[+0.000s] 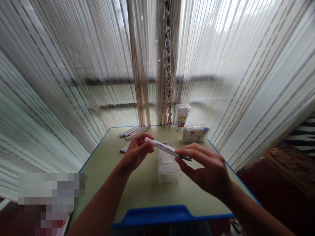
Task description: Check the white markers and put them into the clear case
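A white marker pen (162, 146) with dark print on its barrel is held slantwise above the table. My left hand (139, 149) is closed round its red end. The fingertips of my right hand (209, 167) pinch the opposite end, where a dark tip part sticks out to the right. Beneath the pen lies a clear plastic case (168, 177), partly covered by the pen and my right fingers. Beyond my left hand, several white markers (134, 131) lie in a loose bunch. Closer to that hand are markers with blue and red ends (125, 149), partly hidden by it.
At the back right stand a tall clear case (182, 116) and a lower pack of markers (195, 133). The pale green table (145, 193) has a blue rim with a blue tray (157, 214) at its front. String curtains (98, 65) hang behind.
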Demonstrator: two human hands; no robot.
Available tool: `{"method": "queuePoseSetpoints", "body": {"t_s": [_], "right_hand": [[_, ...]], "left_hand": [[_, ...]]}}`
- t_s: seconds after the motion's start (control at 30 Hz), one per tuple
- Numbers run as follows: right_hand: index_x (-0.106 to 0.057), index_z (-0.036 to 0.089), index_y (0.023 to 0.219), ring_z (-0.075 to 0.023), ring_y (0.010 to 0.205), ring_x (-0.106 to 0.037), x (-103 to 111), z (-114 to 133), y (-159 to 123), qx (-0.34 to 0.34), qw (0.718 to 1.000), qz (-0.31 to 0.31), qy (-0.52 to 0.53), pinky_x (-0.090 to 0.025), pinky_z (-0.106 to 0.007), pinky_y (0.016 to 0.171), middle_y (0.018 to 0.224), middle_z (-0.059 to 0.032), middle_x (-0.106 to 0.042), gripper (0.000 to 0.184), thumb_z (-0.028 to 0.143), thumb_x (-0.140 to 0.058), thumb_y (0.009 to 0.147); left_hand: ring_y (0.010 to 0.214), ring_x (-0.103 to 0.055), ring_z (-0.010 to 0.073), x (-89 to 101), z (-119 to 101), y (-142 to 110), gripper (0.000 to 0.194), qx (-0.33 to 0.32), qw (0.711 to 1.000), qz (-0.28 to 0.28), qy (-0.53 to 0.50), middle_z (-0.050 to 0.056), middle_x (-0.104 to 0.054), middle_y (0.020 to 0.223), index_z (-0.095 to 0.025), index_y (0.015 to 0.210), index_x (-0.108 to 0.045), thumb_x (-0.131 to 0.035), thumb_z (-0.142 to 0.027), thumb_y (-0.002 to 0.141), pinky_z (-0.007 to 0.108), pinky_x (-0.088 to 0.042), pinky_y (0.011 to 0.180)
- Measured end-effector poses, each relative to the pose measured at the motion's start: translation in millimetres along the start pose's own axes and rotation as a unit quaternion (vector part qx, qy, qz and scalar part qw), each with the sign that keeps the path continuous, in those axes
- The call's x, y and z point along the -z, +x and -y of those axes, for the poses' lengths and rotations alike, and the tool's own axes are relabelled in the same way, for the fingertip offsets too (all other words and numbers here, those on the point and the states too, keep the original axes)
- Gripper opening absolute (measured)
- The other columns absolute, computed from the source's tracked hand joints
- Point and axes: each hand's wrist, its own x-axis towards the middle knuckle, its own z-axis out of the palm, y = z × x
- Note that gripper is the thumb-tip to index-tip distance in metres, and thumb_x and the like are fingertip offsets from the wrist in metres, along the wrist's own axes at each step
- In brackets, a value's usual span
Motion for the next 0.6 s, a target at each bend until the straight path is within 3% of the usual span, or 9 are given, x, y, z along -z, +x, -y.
{"method": "queuePoseSetpoints", "body": {"t_s": [0.2,0.33,0.43,0.53,0.6], "right_hand": [[-0.071,0.012,0.114,-0.0187,0.078,-0.073,10,12,-5,0.093,0.994,0.009,-0.058,-0.061,-0.031,0.069,0.091,-0.0101,-0.078,0.035,-0.002,-0.07,0.081],[-0.071,0.015,0.117,-0.0187,0.078,-0.074,26,32,-19,0.078,0.995,-0.002,-0.07,-0.063,-0.029,0.068,0.087,-0.0066,-0.078,0.045,-0.005,-0.072,0.077],[-0.072,0.017,0.116,-0.0182,0.073,-0.074,41,48,-38,0.032,0.996,-0.017,-0.078,-0.063,-0.026,0.064,0.082,-0.0042,-0.077,0.047,-0.006,-0.071,0.075],[-0.075,0.021,0.111,-0.0184,0.064,-0.073,54,56,-60,-0.038,0.993,-0.024,-0.105,-0.062,-0.027,0.056,0.079,-0.003,-0.076,0.039,0.001,-0.073,0.077],[-0.076,0.023,0.107,-0.0189,0.061,-0.073,59,53,-73,-0.066,0.991,-0.02,-0.116,-0.062,-0.028,0.054,0.082,-0.0033,-0.078,0.033,0.006,-0.074,0.078]], "left_hand": [[0.06,-0.048,0.008,5.3,4,-1,0.029,-0.015,0.998,0.032,0.047,0.0,-0.059,0.068,-0.016,0.081,-0.075,-0.091,-0.034,0.066,0.022,-0.035,0.056],[0.06,-0.05,0.0118,1.6,0,-2,0.04,-0.023,0.997,0.063,0.037,0.002,-0.057,0.062,-0.015,0.085,-0.077,-0.085,-0.05,0.068,0.025,-0.037,0.056],[0.056,-0.049,0.0126,-4.0,-3,1,0.045,0.001,1.0,0.008,-0.003,0.003,-0.059,0.061,-0.014,0.08,-0.077,-0.073,-0.058,0.073,0.026,-0.037,0.053],[0.052,-0.045,0.0103,-6.4,-2,6,0.035,-0.01,0.996,-0.089,0.018,0.002,-0.057,0.058,-0.014,0.072,-0.074,-0.07,-0.048,0.074,0.024,-0.034,0.049],[0.051,-0.043,0.0092,-5.7,3,8,0.03,-0.029,0.99,-0.124,0.054,0.002,-0.058,0.059,-0.013,0.07,-0.072,-0.069,-0.042,0.074,0.023,-0.031,0.048]]}}
